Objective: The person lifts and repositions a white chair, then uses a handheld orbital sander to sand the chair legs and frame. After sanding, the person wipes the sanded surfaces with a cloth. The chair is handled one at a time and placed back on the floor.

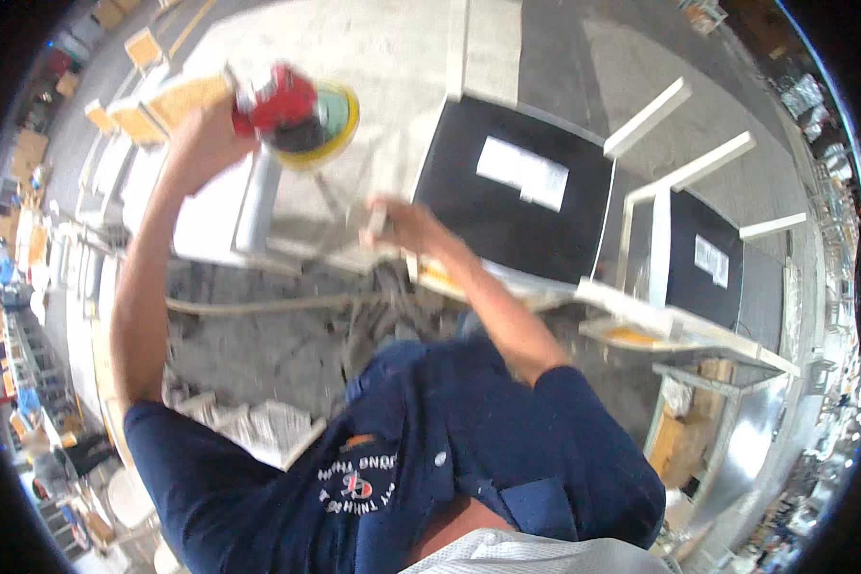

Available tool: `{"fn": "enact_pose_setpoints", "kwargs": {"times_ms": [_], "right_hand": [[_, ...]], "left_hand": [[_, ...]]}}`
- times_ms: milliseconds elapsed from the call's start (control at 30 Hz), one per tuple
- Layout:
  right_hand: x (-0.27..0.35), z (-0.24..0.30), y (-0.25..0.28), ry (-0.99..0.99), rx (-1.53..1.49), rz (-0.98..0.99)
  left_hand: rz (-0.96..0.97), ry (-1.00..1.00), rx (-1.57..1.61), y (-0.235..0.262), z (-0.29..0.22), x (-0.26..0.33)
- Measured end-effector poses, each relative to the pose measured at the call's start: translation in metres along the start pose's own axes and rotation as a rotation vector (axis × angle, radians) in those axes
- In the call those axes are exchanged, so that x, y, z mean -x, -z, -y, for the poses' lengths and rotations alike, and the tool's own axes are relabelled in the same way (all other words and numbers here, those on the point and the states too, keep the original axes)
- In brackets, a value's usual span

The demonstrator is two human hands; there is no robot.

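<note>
Raised at the upper left, my left hand (210,143) is closed around a red sander (287,100). Its round yellow-and-green pad is tilted toward the right. My right hand (413,231), lower and nearer the middle, has its fingers wrapped round a short, pale, square-ended piece (378,222). Blur hides whether that piece is loose or the end of a chair leg. Just right of this hand lies an upturned chair (545,234), its underside black with a white label and its pale legs sticking up. The sander is apart from the chair.
Another upturned chair (703,230) stands to the right. A white-covered surface (210,215) is at the left, beside pale wooden pieces (187,100). A hose (287,304) runs across in front of me. Lower right is a metal-edged stand (737,450) with cardboard inside.
</note>
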State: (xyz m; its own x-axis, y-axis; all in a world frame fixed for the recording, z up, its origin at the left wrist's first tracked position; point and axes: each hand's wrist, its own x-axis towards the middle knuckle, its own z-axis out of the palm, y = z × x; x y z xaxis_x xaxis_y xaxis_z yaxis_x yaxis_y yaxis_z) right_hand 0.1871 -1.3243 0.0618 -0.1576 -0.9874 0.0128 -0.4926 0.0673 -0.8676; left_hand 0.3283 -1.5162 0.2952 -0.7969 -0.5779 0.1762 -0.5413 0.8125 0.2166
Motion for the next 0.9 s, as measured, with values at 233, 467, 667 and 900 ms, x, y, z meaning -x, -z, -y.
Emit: {"fn": "enact_pose_setpoints", "kwargs": {"times_ms": [233, 467, 667, 900], "right_hand": [[-0.03, -0.095, 0.114, -0.173, 0.036, 0.144], [-0.157, -0.144, 0.27, -0.101, -0.064, -0.505], [-0.282, -0.163, 0.311, -0.077, 0.045, -0.689], [-0.319, -0.194, 0.316, -0.053, -0.251, -0.52]], "left_hand": [[-0.006, 0.061, -0.101, -0.02, -0.052, -0.111], [-0.086, -0.091, -0.182, -0.025, -0.087, -0.254], [-0.126, -0.163, -0.203, -0.049, -0.087, -0.366], [0.109, -0.142, -0.218, -0.094, -0.113, -0.405]]}}
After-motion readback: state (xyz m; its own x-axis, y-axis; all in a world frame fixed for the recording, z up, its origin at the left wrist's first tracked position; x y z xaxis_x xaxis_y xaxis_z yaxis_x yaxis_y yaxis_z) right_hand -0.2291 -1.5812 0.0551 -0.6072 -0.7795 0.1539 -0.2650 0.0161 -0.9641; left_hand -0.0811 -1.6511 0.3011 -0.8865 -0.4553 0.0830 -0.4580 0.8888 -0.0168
